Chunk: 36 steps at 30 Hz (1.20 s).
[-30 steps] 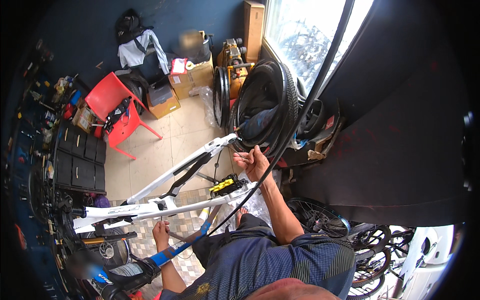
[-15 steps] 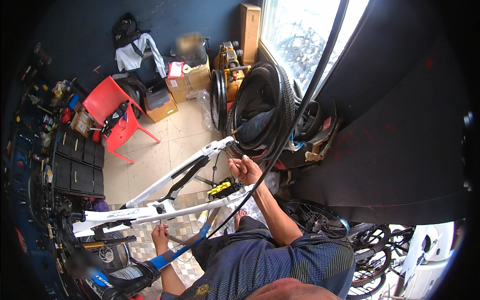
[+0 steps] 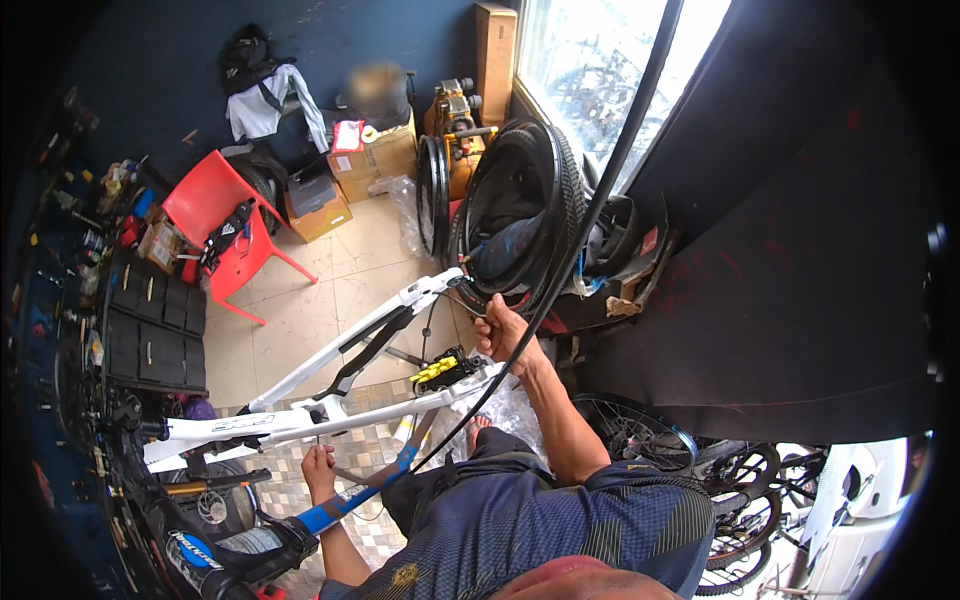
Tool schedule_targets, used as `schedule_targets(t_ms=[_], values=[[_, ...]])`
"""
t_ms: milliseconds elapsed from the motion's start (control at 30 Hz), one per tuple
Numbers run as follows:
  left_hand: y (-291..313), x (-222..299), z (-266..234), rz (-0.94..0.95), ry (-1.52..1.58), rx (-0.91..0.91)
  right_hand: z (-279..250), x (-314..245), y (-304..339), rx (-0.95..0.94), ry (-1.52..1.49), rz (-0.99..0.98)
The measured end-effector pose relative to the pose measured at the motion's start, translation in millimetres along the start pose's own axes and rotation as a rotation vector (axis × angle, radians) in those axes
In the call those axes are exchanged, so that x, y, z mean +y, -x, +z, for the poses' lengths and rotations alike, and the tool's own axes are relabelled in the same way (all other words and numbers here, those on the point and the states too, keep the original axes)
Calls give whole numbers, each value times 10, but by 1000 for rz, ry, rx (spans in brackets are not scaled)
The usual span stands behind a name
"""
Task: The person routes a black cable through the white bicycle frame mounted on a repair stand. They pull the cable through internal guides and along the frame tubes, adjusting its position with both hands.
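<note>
A white bicycle frame (image 3: 385, 415) lies across the middle of the view, well above the tiled floor (image 3: 300, 330), its 2 long tubes spreading apart toward the right. The person's left hand (image 3: 320, 470) is just below the lower tube, fingers curled together; whether it grips something thin there, I cannot tell. The right hand (image 3: 505, 332) is beside the frame's right end, fingers bent in toward the thumb; what lies between them is too small to make out. A thin dark cable (image 3: 426, 330) hangs down from the upper tube near its right end. Close to the lower tube sits a yellow and black part (image 3: 435, 371), with clear plastic (image 3: 518, 418) near it.

Nearer the person, a blue tube (image 3: 330, 513) slants below the frame. A long black hose (image 3: 601, 200) crosses the view diagonally, passing by the right hand.

Farther out, a red chair (image 3: 210, 195) stands upper left, near black drawers (image 3: 155, 335) and a cardboard box (image 3: 385, 165). Tyres (image 3: 572, 180) stack below a bright window (image 3: 620, 80); bicycles (image 3: 740, 490) crowd the lower right.
</note>
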<state>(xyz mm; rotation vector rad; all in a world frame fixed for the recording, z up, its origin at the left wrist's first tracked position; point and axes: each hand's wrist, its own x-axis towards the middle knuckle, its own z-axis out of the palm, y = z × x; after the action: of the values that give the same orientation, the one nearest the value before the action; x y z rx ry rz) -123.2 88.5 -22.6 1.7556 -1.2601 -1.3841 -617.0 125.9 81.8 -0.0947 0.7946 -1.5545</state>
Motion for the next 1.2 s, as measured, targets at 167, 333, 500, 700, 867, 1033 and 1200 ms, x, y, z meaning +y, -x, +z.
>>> schedule_targets(t_ms=[167,333,500,700,867,1033,1200], values=[[25,65,46,2,-35,5,13,128,-16,53,-22,-42],[22,38,25,40,-60,4,49,256,-90,89,1,-142],[40,104,75,29,-108,24,52,208,-201,65,6,-260],[44,67,61,47,-129,39,36,-48,-123,-211,-64,-308],[29,69,60,58,-112,21,-4,64,-199,-225,-92,-409],[16,22,71,82,-107,17,-51,118,-277,-272,28,-482],[-46,-99,16,111,-86,22,-88,54,-373,-232,139,-452]])
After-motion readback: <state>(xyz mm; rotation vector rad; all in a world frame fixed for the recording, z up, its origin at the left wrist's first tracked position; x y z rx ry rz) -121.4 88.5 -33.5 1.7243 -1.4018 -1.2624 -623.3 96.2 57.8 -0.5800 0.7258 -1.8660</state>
